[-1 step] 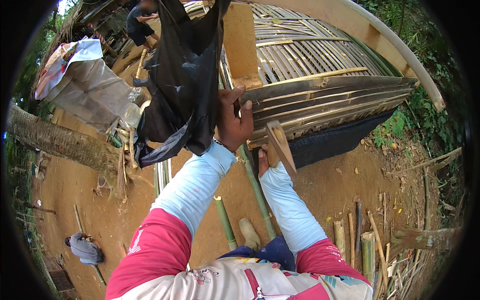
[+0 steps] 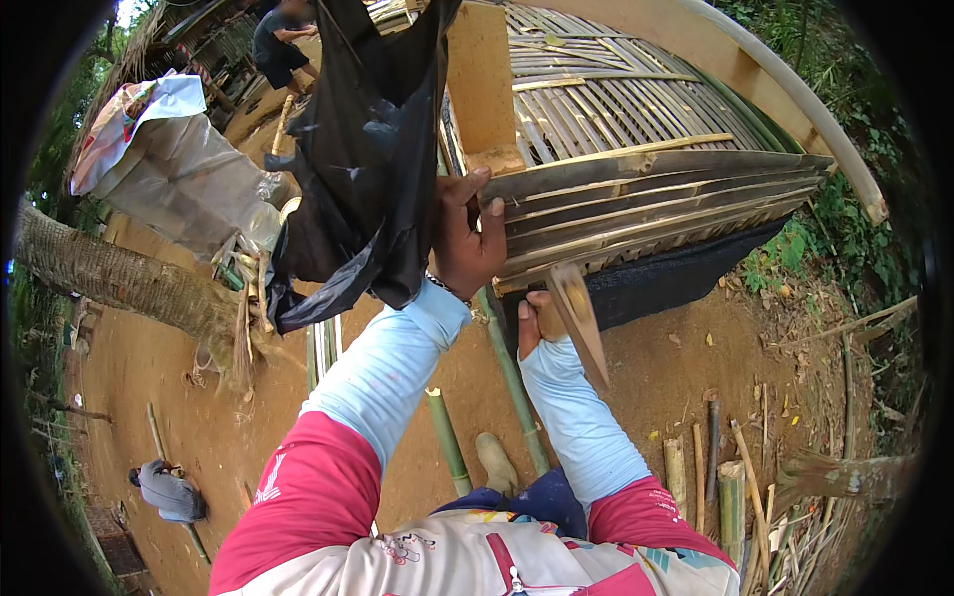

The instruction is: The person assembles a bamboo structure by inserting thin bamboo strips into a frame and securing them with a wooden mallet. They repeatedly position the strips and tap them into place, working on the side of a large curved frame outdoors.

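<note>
My left hand (image 2: 467,238) grips the near left end of a stack of weathered bamboo slats (image 2: 656,194), its thumb and a finger at the edge. Just below the slats, my right hand (image 2: 542,320) is closed around a tapered, flat, wooden-looking tool (image 2: 581,323); its exact kind I cannot make out. The tool's wide end lies close to the lowest slat, and its narrow end points down. Dark cloth or netting (image 2: 651,293) hangs under the slats. A torn black plastic sheet (image 2: 363,159) hangs beside my left hand and covers part of it.
A wooden post (image 2: 482,89) and a curved beam (image 2: 775,84) frame the bamboo-slat roof (image 2: 606,84). At left lean a tree trunk (image 2: 119,268) and a plastic sheet (image 2: 189,189). Cut bamboo (image 2: 730,507) stands lower right. Two people (image 2: 171,492) are farther off.
My right hand has shifted slightly down and to the right with the wooden-looking tool. My left hand stays in almost the same place on the slats.
</note>
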Tool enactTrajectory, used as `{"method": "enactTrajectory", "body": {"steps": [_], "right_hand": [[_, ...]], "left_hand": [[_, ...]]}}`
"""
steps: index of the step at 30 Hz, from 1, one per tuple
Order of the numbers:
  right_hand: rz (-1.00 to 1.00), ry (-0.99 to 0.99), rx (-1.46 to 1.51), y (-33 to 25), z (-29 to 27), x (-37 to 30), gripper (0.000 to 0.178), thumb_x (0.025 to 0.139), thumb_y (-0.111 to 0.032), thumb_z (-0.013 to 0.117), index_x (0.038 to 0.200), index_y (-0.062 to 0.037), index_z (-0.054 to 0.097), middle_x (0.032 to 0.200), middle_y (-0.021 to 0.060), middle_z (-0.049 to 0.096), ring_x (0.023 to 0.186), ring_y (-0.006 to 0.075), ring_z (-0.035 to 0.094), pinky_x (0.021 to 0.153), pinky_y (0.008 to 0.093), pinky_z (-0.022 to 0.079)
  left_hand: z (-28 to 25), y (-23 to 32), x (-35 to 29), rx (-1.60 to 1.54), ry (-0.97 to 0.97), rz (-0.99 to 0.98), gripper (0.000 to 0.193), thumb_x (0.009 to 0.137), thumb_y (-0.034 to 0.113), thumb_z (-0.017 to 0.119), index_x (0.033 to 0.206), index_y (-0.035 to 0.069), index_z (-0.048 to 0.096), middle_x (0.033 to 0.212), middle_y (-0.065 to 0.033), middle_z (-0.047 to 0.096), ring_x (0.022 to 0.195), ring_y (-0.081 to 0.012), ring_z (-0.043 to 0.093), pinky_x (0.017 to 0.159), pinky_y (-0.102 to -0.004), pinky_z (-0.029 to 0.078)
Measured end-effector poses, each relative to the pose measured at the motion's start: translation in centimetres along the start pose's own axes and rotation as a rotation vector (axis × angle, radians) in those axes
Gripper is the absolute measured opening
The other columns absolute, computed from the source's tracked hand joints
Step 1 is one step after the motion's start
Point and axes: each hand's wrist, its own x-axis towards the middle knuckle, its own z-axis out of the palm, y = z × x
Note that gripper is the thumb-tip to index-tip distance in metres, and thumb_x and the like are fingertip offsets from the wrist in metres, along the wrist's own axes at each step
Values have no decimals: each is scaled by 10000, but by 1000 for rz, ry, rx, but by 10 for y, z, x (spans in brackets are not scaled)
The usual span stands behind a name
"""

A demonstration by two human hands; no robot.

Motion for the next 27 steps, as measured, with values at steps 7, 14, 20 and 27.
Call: {"method": "enactTrajectory", "body": {"steps": [7,14,20,27], "right_hand": [[5,-66,-292,-11,2,23,166,873,17,590,1037,-4,574,865,108,611,758,181,611,677,270,476],[5,-76,96,30,0,8,173,855,24,553,1025,3,572,943,130,622,778,187,599,686,277,467],[26,121,123,16,7,20,243,883,-28,614,1118,-12,553,866,36,584,770,117,549,691,260,445],[-37,348,-119,-2,-44,116,704,805,-144,787,1387,-39,405,905,16,529,738,73,490,686,224,423]], "left_hand": [[1,3,-3,-38,-4,-20,329,899,41,569,1219,41,495,936,-44,430,721,-113,387,661,-260,348],[-1,1,-3,13,-6,13,332,902,48,570,1225,52,494,916,-43,425,711,-112,389,649,-257,342],[1,1,-4,21,-8,20,327,905,58,572,1223,52,495,918,-49,428,709,-117,393,651,-264,348],[5,11,0,-18,4,-14,334,890,44,595,1216,47,521,929,-89,473,754,-170,472,668,-301,406]]}}
